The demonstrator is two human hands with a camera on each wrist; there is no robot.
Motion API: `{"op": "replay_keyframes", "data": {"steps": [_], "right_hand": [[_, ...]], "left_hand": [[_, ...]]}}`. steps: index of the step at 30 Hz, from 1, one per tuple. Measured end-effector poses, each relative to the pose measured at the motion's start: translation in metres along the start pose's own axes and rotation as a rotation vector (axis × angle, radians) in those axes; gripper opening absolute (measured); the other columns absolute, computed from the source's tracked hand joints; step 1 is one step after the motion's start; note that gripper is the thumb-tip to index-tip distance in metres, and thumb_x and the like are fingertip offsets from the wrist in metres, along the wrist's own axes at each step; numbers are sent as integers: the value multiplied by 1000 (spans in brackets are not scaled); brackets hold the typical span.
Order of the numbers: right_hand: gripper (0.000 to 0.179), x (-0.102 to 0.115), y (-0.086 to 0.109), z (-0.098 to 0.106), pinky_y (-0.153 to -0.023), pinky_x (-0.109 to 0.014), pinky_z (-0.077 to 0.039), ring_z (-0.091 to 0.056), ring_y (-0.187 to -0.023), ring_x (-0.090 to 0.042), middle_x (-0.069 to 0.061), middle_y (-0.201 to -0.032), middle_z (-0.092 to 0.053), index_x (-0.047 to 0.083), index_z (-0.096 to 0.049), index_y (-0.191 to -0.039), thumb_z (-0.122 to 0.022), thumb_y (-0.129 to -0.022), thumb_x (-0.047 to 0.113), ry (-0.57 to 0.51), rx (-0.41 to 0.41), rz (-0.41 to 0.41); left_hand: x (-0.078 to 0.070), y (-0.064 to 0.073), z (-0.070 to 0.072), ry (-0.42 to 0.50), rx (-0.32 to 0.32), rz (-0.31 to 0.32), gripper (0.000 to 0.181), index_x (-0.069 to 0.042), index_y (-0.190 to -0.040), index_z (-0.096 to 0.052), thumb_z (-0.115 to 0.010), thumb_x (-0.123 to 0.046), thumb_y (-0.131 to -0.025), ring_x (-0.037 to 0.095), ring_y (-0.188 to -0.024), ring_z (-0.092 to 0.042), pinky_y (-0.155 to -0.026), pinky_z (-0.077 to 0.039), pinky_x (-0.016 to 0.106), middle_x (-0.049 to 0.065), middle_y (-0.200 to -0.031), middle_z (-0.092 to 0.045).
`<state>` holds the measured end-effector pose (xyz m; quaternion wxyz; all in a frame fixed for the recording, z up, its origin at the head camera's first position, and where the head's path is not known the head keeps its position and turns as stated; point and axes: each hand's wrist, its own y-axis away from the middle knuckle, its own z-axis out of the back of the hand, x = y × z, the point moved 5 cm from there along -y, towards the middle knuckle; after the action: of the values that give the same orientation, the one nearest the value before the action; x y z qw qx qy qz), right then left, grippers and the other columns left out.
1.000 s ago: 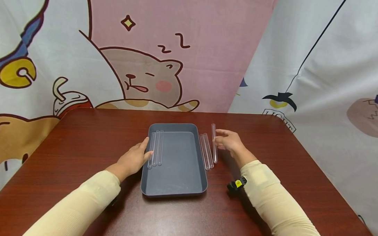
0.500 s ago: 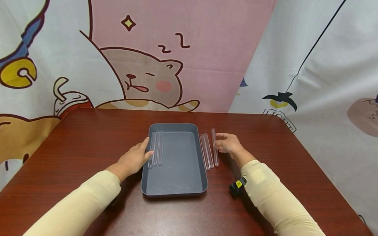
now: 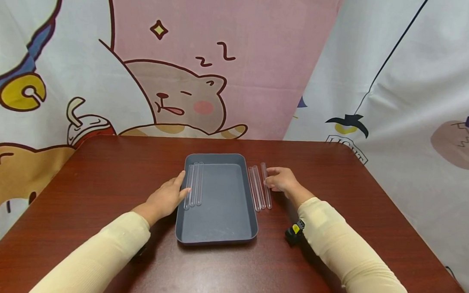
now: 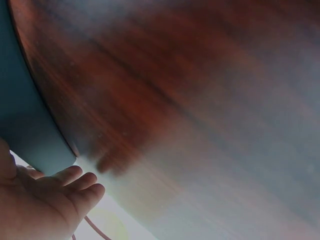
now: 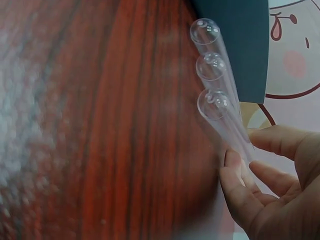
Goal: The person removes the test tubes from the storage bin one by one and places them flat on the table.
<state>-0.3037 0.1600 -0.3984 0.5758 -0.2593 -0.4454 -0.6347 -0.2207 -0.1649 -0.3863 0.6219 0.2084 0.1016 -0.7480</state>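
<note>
A grey rectangular tray lies on the table, with several clear test tubes side by side along its left part. My left hand rests at the tray's left rim. In the left wrist view, its fingers extend loosely beside the tray's outer wall. To the right of the tray, my right hand pinches a clear test tube between thumb and fingers. Two other test tubes lie between this one and the tray's right wall. In the right wrist view, the held tube is nearest the fingers.
The dark red wooden table extends around the tray. Behind it hangs a cartoon-printed cloth. A small black device with a yellow mark is by the right wrist.
My right hand has lowered the held test tube and brought it slightly toward me, beside the two lying tubes. My left hand and the tray stay in place.
</note>
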Motion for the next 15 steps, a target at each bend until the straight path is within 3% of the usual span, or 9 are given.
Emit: {"op": "replay_keyframes", "data": {"steps": [7,15], "right_hand": [[51,2,-1,-1,-75,-34,-57,-64,-79,-15,-18,-101,-68,-2,-52,-136,-65,-87,2,50,-13,5],[49,5,-1,-3,-76,-37,-57,-66,-84,-21,-21,-105,-67,-5,-54,-133,-67,-86,2,114,-14,10]], "left_hand": [[0,0,0,5,6,-1,66,3,-153,-13,-41,-32,-104,47,-136,-32,-109,-29,58,32,-147,-33],[1,-1,-1,6,17,16,68,2,-153,-12,-42,-34,-104,47,-136,-32,-109,-29,58,31,-148,-32]]}}
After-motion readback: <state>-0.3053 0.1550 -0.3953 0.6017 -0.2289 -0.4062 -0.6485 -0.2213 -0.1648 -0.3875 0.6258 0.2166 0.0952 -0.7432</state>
